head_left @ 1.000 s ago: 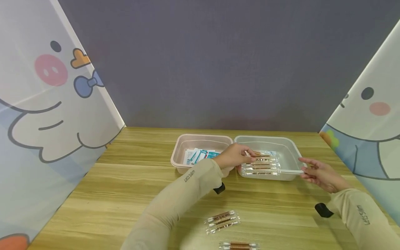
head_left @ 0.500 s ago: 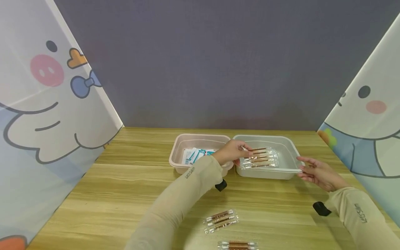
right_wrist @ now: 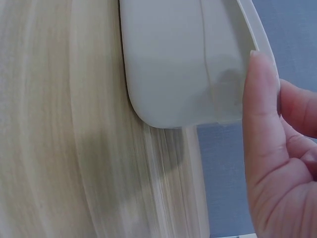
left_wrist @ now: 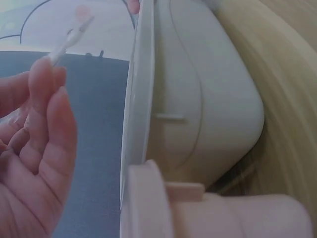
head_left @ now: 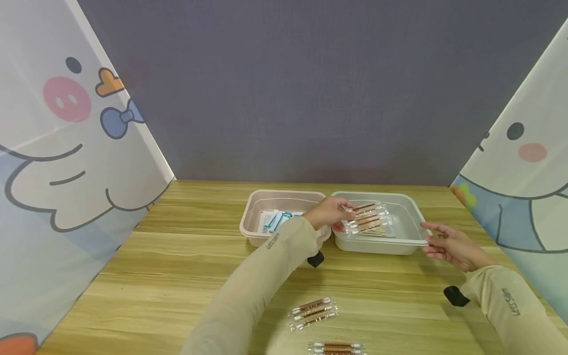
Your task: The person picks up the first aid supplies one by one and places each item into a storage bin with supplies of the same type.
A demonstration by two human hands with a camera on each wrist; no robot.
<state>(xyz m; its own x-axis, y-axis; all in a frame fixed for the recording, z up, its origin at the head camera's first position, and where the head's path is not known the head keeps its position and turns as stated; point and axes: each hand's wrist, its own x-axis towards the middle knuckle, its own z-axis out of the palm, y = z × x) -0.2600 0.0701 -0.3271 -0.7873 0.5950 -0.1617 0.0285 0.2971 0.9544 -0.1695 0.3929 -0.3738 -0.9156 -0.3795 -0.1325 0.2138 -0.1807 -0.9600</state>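
My left hand (head_left: 329, 213) pinches a strip of clear-wrapped swabs with brown sticks (head_left: 368, 217) by its left end. The strip is tilted, over the left part of a white plastic tub (head_left: 406, 248). In the left wrist view, thumb and fingertips meet at a clear wrapper end (left_wrist: 74, 37) above the tub's rim level. Inside the tub, thin pale sticks (head_left: 376, 231) show below the strip. My right hand (head_left: 453, 246) holds the tub's right front corner; in the right wrist view its thumb (right_wrist: 262, 99) lies against the rim, fingers on the other side.
A pinkish tub (head_left: 255, 240) with white and teal packets (head_left: 277, 220) stands close on the left. Nearer on the wooden table (head_left: 155, 276) lie one group of wrapped swabs (head_left: 313, 314) and another (head_left: 338, 348) at the bottom edge. A dark panel (head_left: 284, 98) rises behind.
My left hand has lifted the strip of swabs slightly and tilted its right end upward, uncovering the pale sticks beneath. My right hand stays on the tub's corner.
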